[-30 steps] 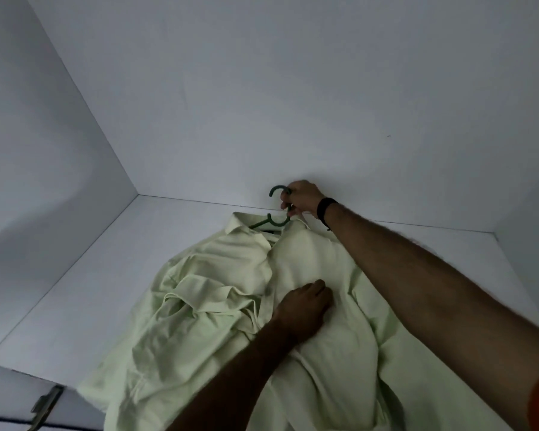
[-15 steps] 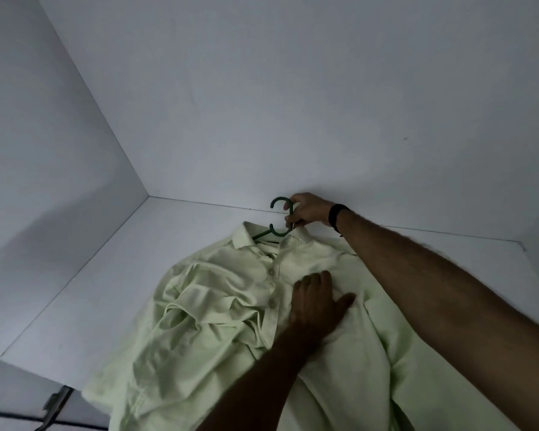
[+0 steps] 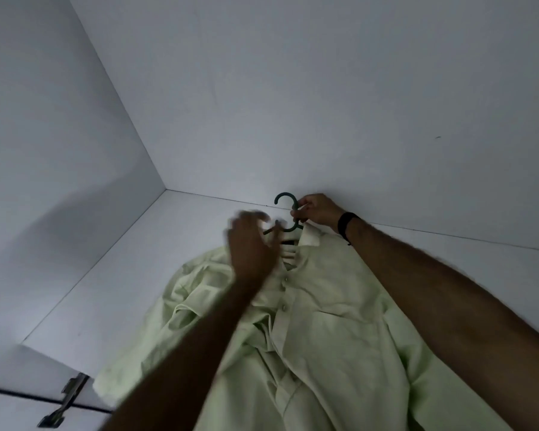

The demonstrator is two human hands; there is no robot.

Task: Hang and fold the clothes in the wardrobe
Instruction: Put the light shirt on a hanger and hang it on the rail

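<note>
From the head camera, the pale green button-up cotton shirt (image 3: 324,331) lies spread and rumpled across the white wardrobe shelf (image 3: 174,244), filling the lower middle and lower right of the frame; its collar points toward the back corner, and the dark green plastic hanger (image 3: 285,213) sits in the neck opening with its hook standing clear above the collar, just in front of the back wall; the right hand (image 3: 316,213), a black band on its wrist, is closed round the hanger's neck just under the hook; the left hand (image 3: 251,247) is blurred with motion over the collar on the left side, fingers loosely curled; whether it grips cloth or the hanger's arm I cannot tell.

By my reckoning the task is at an early stage: the hanger looks partly seated in the shirt, the front is buttoned at least partway, but the left half is bunched in folds and nothing is hung yet; no rail shows in this view.

As for room, the shelf is bare to the left of the shirt, up to the side wall at upper left; the back wall is tight against the hook, so lifting would call for pulling toward the viewer; the shelf's front edge runs at lower left, above a metal hinge (image 3: 66,402), and the shirt's hem spills over that edge.
</note>
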